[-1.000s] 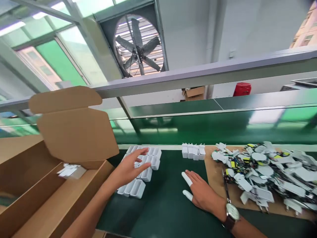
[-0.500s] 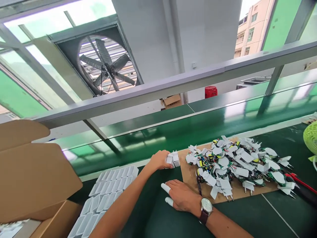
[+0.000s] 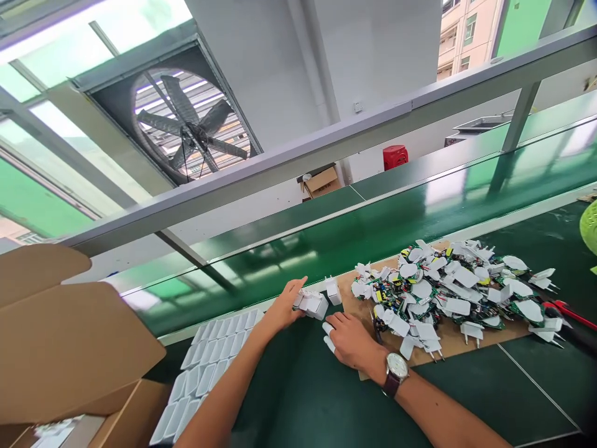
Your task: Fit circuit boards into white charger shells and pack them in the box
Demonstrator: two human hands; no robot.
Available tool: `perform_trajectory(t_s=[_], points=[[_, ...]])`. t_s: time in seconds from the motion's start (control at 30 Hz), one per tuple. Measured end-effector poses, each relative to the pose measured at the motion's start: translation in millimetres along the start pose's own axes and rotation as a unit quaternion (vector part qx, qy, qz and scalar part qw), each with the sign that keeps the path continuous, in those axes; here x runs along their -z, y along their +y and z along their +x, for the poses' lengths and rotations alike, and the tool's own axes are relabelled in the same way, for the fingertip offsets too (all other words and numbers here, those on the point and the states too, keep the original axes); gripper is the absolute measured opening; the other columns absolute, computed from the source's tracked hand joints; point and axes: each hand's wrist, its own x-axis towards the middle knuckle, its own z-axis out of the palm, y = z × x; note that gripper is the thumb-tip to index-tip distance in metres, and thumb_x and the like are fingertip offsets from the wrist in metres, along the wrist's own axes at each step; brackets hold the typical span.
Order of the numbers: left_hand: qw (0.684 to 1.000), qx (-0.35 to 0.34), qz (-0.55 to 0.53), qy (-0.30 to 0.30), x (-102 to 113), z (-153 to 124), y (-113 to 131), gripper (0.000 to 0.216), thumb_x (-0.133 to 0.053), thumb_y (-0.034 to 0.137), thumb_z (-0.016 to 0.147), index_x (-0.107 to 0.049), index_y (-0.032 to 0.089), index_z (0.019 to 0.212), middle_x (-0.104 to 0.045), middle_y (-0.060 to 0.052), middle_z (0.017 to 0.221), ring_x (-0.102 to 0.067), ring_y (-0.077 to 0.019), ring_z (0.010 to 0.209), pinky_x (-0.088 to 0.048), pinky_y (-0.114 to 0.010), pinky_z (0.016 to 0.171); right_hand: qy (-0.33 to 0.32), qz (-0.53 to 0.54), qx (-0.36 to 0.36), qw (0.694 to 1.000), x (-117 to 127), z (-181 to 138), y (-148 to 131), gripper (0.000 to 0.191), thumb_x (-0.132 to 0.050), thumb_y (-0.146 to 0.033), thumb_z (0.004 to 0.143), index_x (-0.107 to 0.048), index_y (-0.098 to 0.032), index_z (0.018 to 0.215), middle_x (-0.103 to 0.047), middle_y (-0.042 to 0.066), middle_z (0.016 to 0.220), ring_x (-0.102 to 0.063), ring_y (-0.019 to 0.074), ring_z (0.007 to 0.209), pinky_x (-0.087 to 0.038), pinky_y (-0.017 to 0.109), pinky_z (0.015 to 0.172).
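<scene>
My left hand (image 3: pixel 282 308) is closed around a white plug-charger case (image 3: pixel 313 305), which lies tilted at its fingertips near the table's far edge. Right beside it, another white charger case (image 3: pixel 333 291) stands upright with its prongs on top. My right hand (image 3: pixel 353 343) rests on the dark table just in front of these cases. It wears white finger cots and a wristwatch, and its fingers are bent and slightly apart, with nothing visible in them. A pile of circuit boards with white plug covers (image 3: pixel 448 298) lies to its right on a brown board (image 3: pixel 361 305).
Rows of open white cases (image 3: pixel 219 348) stand left of my left forearm. An open cardboard box (image 3: pixel 79 348) is at the far left. Red-handled pliers (image 3: pixel 569 314) lie right of the pile, and a green fan (image 3: pixel 588 227) at the right edge. Beyond runs a green conveyor (image 3: pixel 280 261).
The two cases stood together; now one is tilted over by my left hand, apart from the other. My right hand has moved up toward them, its fingers more bent.
</scene>
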Motion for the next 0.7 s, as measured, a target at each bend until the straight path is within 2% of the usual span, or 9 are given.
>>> perform_trajectory(t_s=[0.1,0.17,0.27,0.33,0.43,0.53,0.63,0.7], points=[[0.997,0.049,-0.024,0.054,-14.9,-1.4,7.5,0.132,-0.085,0.047,0.070,0.001,0.022,0.167,-0.032,-0.022,0.159,-0.048,-0.0394,0.141,-0.040,-0.053,0.117,-0.003,-0.005,-0.014,1.000,-1.4,0.8,2.5,0.012,-0.065,-0.017,0.086,-0.072,-0.015,0.095,-0.068,0.014,0.121,-0.060,0.0289,0.106,-0.049,0.041,0.090],[0.990,0.091,-0.043,0.100,-27.7,-1.5,16.7,0.141,-0.085,0.057,0.067,0.008,0.016,0.166,-0.036,-0.025,0.155,-0.045,-0.0440,0.142,-0.038,-0.057,0.117,-0.002,-0.008,-0.019,1.000,-2.2,0.9,3.7,0.013,-0.066,-0.018,0.086,-0.073,-0.015,0.096,-0.068,0.014,0.119,-0.060,0.0289,0.107,-0.049,0.041,0.091],[0.980,0.117,-0.062,0.146,-40.4,-2.7,28.6,0.133,-0.080,0.049,0.070,0.005,0.010,0.165,-0.043,-0.026,0.152,-0.037,-0.0470,0.147,-0.031,-0.057,0.121,-0.001,-0.010,-0.028,1.000,-2.8,-0.3,5.4,0.013,-0.066,-0.019,0.086,-0.073,-0.014,0.096,-0.067,0.016,0.119,-0.060,0.0300,0.108,-0.049,0.042,0.091],[0.982,0.109,-0.074,0.138,-40.2,-6.5,31.2,0.130,-0.080,0.036,0.066,0.001,0.011,0.165,-0.046,-0.023,0.152,-0.041,-0.0435,0.145,-0.034,-0.052,0.121,-0.002,-0.011,-0.033,0.999,-3.0,-1.5,6.6,0.012,-0.066,-0.019,0.086,-0.072,-0.014,0.095,-0.066,0.016,0.121,-0.060,0.0306,0.108,-0.049,0.043,0.091],[0.989,0.070,-0.096,0.091,-32.3,-14.7,28.6,0.133,-0.080,0.023,0.059,-0.001,0.018,0.166,-0.050,-0.017,0.151,-0.050,-0.0361,0.139,-0.041,-0.048,0.117,-0.002,-0.009,-0.040,0.999,-3.1,-1.7,8.5,0.013,-0.066,-0.019,0.085,-0.072,-0.014,0.096,-0.066,0.015,0.122,-0.060,0.0305,0.109,-0.050,0.043,0.093],[0.990,0.049,-0.110,0.076,-30.5,-19.4,27.9,0.130,-0.077,0.023,0.061,-0.001,0.017,0.166,-0.049,-0.018,0.149,-0.047,-0.0377,0.139,-0.039,-0.054,0.119,-0.003,-0.008,-0.039,0.999,-2.9,-0.2,9.7,0.013,-0.066,-0.017,0.084,-0.072,-0.015,0.095,-0.067,0.015,0.124,-0.060,0.0303,0.110,-0.050,0.043,0.094],[0.985,0.058,-0.121,0.106,-35.3,-23.8,33.1,0.132,-0.081,0.023,0.058,-0.007,0.016,0.166,-0.049,-0.019,0.148,-0.046,-0.0399,0.139,-0.038,-0.056,0.119,-0.005,-0.015,-0.025,1.000,-5.1,-0.9,9.1,0.016,-0.064,-0.011,0.081,-0.073,-0.015,0.094,-0.068,0.016,0.126,-0.061,0.0320,0.113,-0.051,0.045,0.095],[0.980,0.061,-0.128,0.140,-28.9,-33.3,35.5,0.135,-0.083,0.021,0.054,-0.008,0.018,0.166,-0.050,-0.017,0.148,-0.048,-0.0375,0.137,-0.039,-0.053,0.119,0.003,-0.026,-0.009,1.000,-11.0,-3.1,10.6,0.022,-0.061,-0.007,0.079,-0.074,-0.014,0.096,-0.068,0.017,0.129,-0.061,0.0341,0.115,-0.052,0.047,0.096]])
